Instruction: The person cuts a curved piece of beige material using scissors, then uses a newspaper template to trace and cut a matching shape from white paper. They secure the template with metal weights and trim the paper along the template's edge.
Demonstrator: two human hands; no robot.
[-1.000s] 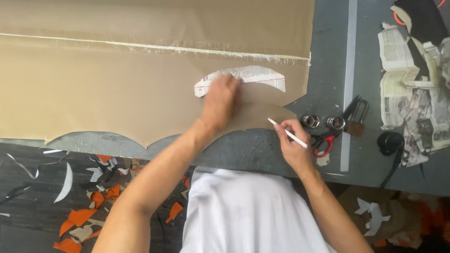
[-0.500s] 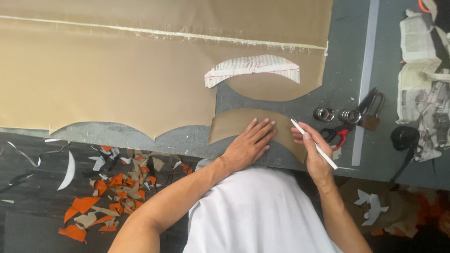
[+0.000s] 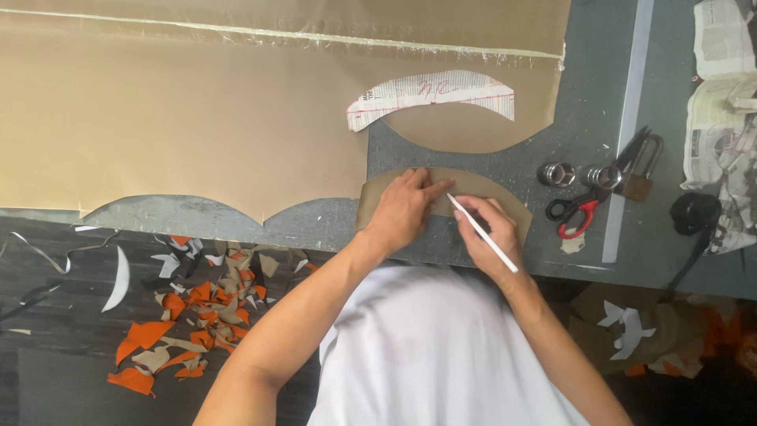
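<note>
My left hand (image 3: 404, 209) presses flat on a curved tan cut piece (image 3: 505, 196) lying near the front edge of the grey table (image 3: 587, 134). My right hand (image 3: 489, 237) rests on the same piece and grips a thin white pencil-like tool (image 3: 481, 232), its tip pointing toward my left fingers. Above them a paper pattern (image 3: 430, 93) with red markings lies on the large tan sheet (image 3: 181, 126), beside the curved gap left by a cut.
Two metal weights (image 3: 557, 174) (image 3: 603, 175), red-handled scissors (image 3: 572, 211), black shears (image 3: 637, 150) and a long ruler (image 3: 628, 118) lie to the right. Newspapers (image 3: 721, 79) are stacked at the far right. Orange, tan and white scraps (image 3: 197, 308) litter the dark floor.
My left hand left the paper pattern and came down onto the cut tan piece, which now lies separate near the table edge. My right hand moved onto that piece with the tool.
</note>
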